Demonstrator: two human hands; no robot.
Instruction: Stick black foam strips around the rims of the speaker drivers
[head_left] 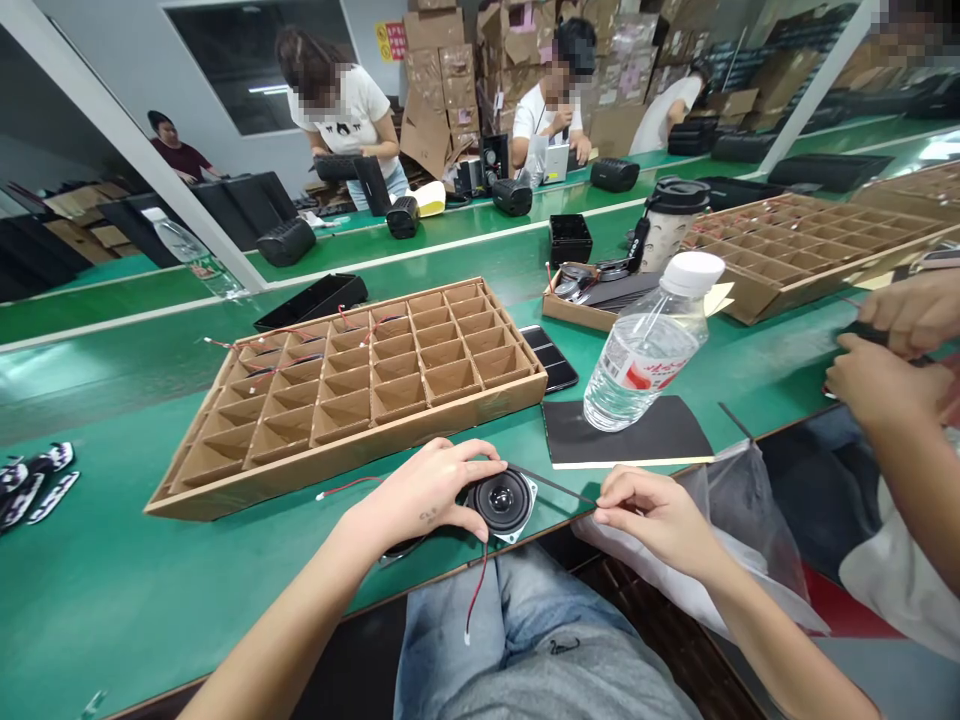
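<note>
Above your lap, at the desk edge, your left hand grips a small speaker driver. Your right hand pinches a thin black strip beside it. Fitting seems underway; the next move calls for careful alignment.

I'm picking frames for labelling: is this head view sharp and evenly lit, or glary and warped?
Head view: wide-angle warping bows the table's edge and the cardboard tray; light is soft, even, with highlights on the water bottle; the left hand holding the speaker and the right hand pinching a thin strip are sharp.
</note>
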